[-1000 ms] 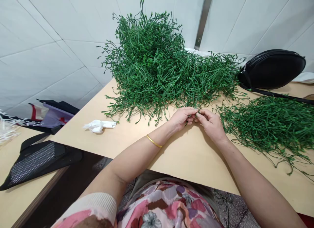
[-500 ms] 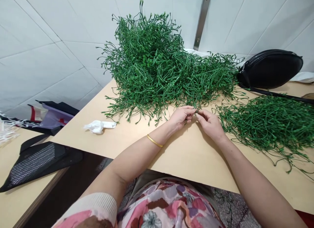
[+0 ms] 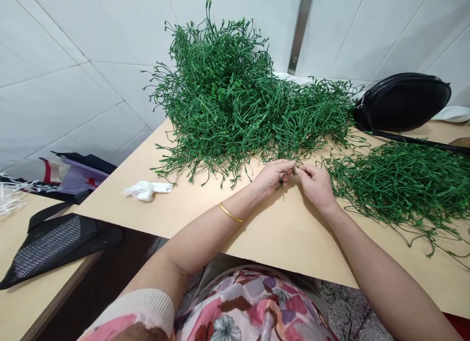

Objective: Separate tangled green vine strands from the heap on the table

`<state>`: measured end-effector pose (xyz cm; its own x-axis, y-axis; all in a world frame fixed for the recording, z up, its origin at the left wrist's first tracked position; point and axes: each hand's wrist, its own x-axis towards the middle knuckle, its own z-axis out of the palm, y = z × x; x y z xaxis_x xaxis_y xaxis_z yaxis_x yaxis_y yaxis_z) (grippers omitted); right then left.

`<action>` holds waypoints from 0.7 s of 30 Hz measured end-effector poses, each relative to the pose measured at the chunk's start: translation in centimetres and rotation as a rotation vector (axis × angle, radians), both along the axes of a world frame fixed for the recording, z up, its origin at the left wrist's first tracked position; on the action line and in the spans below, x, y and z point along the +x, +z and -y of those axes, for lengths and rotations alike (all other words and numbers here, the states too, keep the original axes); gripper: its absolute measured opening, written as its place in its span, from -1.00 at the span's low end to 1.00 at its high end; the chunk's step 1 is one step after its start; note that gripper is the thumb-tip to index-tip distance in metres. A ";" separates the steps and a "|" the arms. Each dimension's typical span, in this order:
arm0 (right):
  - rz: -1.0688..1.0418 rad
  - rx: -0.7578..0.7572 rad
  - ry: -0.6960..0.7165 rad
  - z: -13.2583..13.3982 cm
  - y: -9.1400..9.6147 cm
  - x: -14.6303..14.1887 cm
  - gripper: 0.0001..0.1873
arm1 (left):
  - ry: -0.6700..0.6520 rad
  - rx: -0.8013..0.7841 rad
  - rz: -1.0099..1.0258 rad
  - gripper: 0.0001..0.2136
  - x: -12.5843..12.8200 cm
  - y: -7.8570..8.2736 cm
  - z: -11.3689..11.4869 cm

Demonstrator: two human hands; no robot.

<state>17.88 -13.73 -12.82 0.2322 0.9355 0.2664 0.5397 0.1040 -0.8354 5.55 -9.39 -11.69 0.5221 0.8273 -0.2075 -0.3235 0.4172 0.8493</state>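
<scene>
A big heap of green plastic stems (image 3: 235, 96) lies at the back of the wooden table (image 3: 286, 233), against the tiled wall. A flatter pile of the same green stems (image 3: 400, 179) spreads on the right. My left hand (image 3: 273, 177) and my right hand (image 3: 316, 187) meet at the near edge of the big heap. Both are closed in a pinch, fingertips together, on a small green stem piece (image 3: 293, 169) between them. A gold bangle (image 3: 230, 213) sits on my left wrist.
A crumpled white tissue (image 3: 147, 189) lies on the table's left part. A black pouch (image 3: 402, 101) with a strap rests at the back right. On a lower table to the left lie a black mesh bag (image 3: 55, 243) and folded bags (image 3: 77, 172).
The hands stay pinched together at the heap's edge; the fingers shifted only slightly. The view drifted a little.
</scene>
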 end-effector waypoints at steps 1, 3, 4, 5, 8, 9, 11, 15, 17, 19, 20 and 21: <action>0.099 0.028 -0.008 0.1 0.1 -0.1 -0.72 | 0.001 -0.013 -0.009 -0.82 0.0 0.0 0.0; 0.247 0.098 -0.016 0.4 0.3 -0.4 -0.73 | 0.017 -0.042 -0.024 -0.77 0.0 0.0 0.0; 0.290 0.130 -0.019 0.5 0.3 -0.5 -0.73 | 0.030 -0.051 -0.024 -0.78 0.0 0.0 -0.1; 0.314 0.152 -0.026 0.5 0.3 -0.6 -0.73 | 0.043 -0.055 -0.018 -0.79 0.1 0.0 -0.1; 0.315 0.154 -0.057 0.4 0.1 -0.6 -0.75 | 0.059 -0.060 -0.008 -0.84 0.2 -0.2 -0.1; 0.308 0.146 -0.069 0.4 0.0 -0.5 -0.75 | 0.055 -0.066 -0.010 -0.84 0.2 -0.3 -0.1; 0.304 0.136 -0.092 0.3 -0.1 -0.4 -0.76 | 0.042 -0.084 -0.014 -0.84 0.2 -0.2 -0.1; 0.289 0.148 -0.139 0.3 0.0 -0.4 -0.76 | 0.033 -0.106 -0.006 -0.83 0.1 0.2 0.0; 0.274 0.158 -0.120 0.4 0.1 -0.3 -0.80 | 0.023 -0.103 -0.005 -0.82 0.0 0.4 0.0; 0.256 0.163 -0.078 0.4 0.1 -0.3 -0.84 | 0.019 -0.098 -0.006 -0.81 -0.1 0.4 0.0; 0.243 0.164 -0.058 0.4 0.0 -0.2 -0.83 | 0.016 -0.100 -0.006 -0.81 -0.1 0.4 0.0; 0.223 0.161 -0.043 0.3 0.0 -0.2 -0.82 | 0.012 -0.102 -0.004 -0.81 -0.1 0.4 0.0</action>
